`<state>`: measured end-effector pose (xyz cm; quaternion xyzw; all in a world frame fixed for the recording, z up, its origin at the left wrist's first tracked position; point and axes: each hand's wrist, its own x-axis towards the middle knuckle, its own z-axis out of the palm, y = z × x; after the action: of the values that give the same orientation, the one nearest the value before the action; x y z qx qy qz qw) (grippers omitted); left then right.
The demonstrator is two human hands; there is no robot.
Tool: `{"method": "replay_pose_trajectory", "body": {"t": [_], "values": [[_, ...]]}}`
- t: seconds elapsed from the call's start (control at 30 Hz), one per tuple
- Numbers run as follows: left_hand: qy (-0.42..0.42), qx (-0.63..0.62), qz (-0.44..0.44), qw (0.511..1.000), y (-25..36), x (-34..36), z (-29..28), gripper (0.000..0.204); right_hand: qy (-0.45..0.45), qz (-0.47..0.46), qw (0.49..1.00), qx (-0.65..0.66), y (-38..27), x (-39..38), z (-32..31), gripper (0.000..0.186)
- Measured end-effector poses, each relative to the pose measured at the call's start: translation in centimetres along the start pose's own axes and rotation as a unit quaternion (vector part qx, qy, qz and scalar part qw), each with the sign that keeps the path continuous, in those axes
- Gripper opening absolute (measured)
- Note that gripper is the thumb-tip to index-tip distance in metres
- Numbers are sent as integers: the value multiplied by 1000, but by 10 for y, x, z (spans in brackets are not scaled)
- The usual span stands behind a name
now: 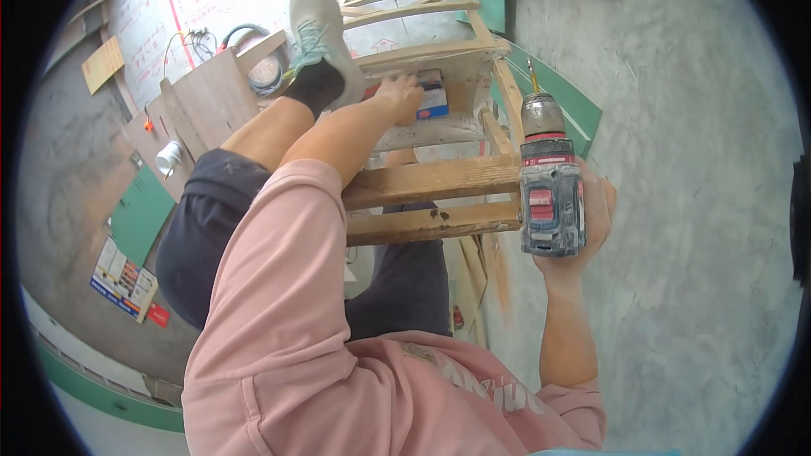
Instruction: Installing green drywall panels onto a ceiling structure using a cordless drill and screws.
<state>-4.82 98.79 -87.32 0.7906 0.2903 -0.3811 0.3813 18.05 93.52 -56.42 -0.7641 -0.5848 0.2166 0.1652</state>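
My right hand [598,211] is wrapped round a cordless drill [552,190], grey and black with red parts. Its bit points away from me, beside the wooden ladder [431,181]. My left hand [399,100] reaches down to a small blue and red box [433,97] on the ladder's far board. The fingers are bent together at the box, and their tips are hidden, so what they pinch does not show. Left of that hand, my foot in a pale shoe [325,42] is raised against the ladder.
A grey plastered wall [693,219] rises close on the right. Green boards [562,97] lean behind the ladder. Below on the left are a wooden board [207,101], a coiled hose or cable [266,72], a white cup-like container [169,156] and a flat printed package [122,280].
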Motion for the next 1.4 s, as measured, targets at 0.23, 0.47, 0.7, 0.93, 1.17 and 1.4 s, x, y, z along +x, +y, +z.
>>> {"method": "replay_pose_trajectory", "body": {"t": [0.23,0.47,0.7,0.93,1.17,1.4], "values": [[13,75,241,968,4,30,45,20,17,16,1000,-17,5,-2,7,39],[169,220,350,894,-11,51,45,19,1,54,998,-38,1,-2,8,38],[142,199,172,954,23,30,49,24,-5,58,997,-50,3,-4,4,38],[90,93,47,990,-5,32,57,20,4,60,998,-31,-1,3,2,33],[199,368,228,879,-14,43,57,36,-9,44,998,-40,4,-1,1,36],[192,446,203,850,-10,44,54,34,-6,50,998,-45,4,-1,4,36]]}}
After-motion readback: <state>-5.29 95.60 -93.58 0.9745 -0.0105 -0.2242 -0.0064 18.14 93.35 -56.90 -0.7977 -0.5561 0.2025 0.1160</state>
